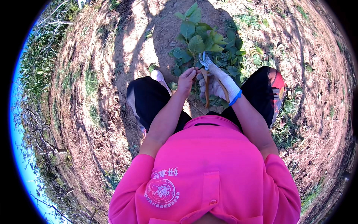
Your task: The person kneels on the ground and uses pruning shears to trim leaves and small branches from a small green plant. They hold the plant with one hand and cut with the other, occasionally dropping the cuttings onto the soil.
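Note:
My bare left hand pinches a thin woody stem of a leafy cutting between thumb and fingers. The cutting stands up away from me, its broad green leaves spread beyond the hand. On my right hand is a whitish knitted glove with a blue cuff, and it grips a pair of pruning shears with orange-brown handles. The metal blades are parted and lie just right of the stem, below the leaves; whether they touch it I cannot tell. Under and behind the shears lies a heap of green leaves on the ground.
My knees in dark trousers are spread on both sides of the hands. A light shoe shows by the left knee. Around lie bare reddish soil, grass tufts and tree shadows. Shrubs border the far left.

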A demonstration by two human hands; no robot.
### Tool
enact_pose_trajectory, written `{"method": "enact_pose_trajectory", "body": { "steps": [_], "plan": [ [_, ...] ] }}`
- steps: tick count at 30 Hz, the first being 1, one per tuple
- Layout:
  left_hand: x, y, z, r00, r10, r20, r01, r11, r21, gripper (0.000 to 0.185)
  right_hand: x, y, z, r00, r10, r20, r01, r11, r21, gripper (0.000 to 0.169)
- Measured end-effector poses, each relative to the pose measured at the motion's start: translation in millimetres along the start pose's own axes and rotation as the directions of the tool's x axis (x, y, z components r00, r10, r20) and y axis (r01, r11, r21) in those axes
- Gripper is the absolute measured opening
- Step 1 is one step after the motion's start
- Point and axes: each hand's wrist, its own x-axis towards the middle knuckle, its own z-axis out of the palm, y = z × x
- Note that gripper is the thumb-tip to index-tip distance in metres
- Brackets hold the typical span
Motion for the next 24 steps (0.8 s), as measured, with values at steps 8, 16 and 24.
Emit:
{"method": "enact_pose_trajectory", "body": {
  "steps": [8,16,24],
  "plan": [
    [2,-3,-3,1.000,0.009,0.008,-0.009,1.000,0.010,0.025,-3,-3,2,1.000,-0.012,-0.023,0.012,1.000,0.006,0.042],
    [0,1,0,1.000,0.011,0.009,-0.011,0.999,0.037,0.026,1,-1,-6,0.996,0.001,-0.091,-0.006,0.998,-0.055,0.037],
    [-1,4,1,1.000,0.008,0.008,-0.009,0.998,0.061,0.025,1,-4,-8,0.994,0.028,-0.108,-0.039,0.995,-0.095,0.038]
  ]
}}
